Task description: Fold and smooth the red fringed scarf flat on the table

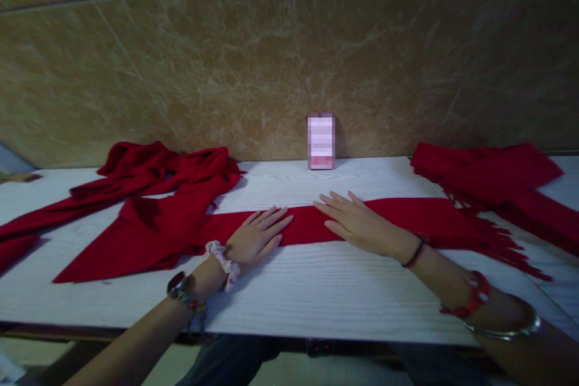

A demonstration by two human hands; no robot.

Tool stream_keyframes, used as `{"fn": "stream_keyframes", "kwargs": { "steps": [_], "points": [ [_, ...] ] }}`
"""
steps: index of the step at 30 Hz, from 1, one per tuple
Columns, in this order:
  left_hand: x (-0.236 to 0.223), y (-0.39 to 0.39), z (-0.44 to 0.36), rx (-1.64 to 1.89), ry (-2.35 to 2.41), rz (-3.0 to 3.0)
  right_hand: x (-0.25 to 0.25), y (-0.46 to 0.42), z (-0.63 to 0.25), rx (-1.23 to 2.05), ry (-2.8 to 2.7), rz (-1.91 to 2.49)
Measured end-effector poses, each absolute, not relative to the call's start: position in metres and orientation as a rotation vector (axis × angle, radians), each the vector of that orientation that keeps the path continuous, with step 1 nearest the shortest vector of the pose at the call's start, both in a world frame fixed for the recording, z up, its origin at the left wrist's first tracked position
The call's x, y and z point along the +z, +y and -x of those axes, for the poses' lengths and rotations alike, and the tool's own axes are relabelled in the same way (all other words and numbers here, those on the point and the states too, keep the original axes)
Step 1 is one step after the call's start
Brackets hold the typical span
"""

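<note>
A red fringed scarf (407, 217) lies in a long flat band across the middle of the table, its fringe spread toward the right. My left hand (256, 238) rests flat on the band, fingers stretched toward the upper right. Farther right, my right hand (357, 223) also lies on the scarf, palm down with fingers apart and pointing left. Neither hand grips the cloth. Left of my hands the red cloth widens into a loose, pointed fold (149, 235).
Crumpled red cloth (167, 166) lies at the back left. Another folded red scarf (484, 172) with fringe is at the back right. A phone with a blurred screen (321, 142) leans against the brown marbled wall (271, 60). The white wood-grain table (316, 295) ends near my legs.
</note>
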State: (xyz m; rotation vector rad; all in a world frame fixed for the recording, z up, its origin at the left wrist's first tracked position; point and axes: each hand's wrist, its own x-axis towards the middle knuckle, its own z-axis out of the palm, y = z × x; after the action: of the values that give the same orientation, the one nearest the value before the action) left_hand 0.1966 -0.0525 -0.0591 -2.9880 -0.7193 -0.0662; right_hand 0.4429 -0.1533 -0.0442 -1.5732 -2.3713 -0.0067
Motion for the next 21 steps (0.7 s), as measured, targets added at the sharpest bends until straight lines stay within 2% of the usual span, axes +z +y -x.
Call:
{"fn": "stream_keyframes", "kwargs": {
  "steps": [8,15,21],
  "points": [
    [-0.057,-0.052,-0.198,-0.050,-0.748,3.037,-0.049,-0.149,-0.442,0.005,-2.421,1.677],
    [-0.056,-0.055,-0.197,-0.175,-0.686,3.073,-0.029,-0.162,-0.473,0.255,-2.520,1.573],
    [-0.059,-0.054,-0.196,-0.355,-0.502,3.027,-0.030,-0.175,-0.472,0.096,-2.592,1.616]
  ]
}}
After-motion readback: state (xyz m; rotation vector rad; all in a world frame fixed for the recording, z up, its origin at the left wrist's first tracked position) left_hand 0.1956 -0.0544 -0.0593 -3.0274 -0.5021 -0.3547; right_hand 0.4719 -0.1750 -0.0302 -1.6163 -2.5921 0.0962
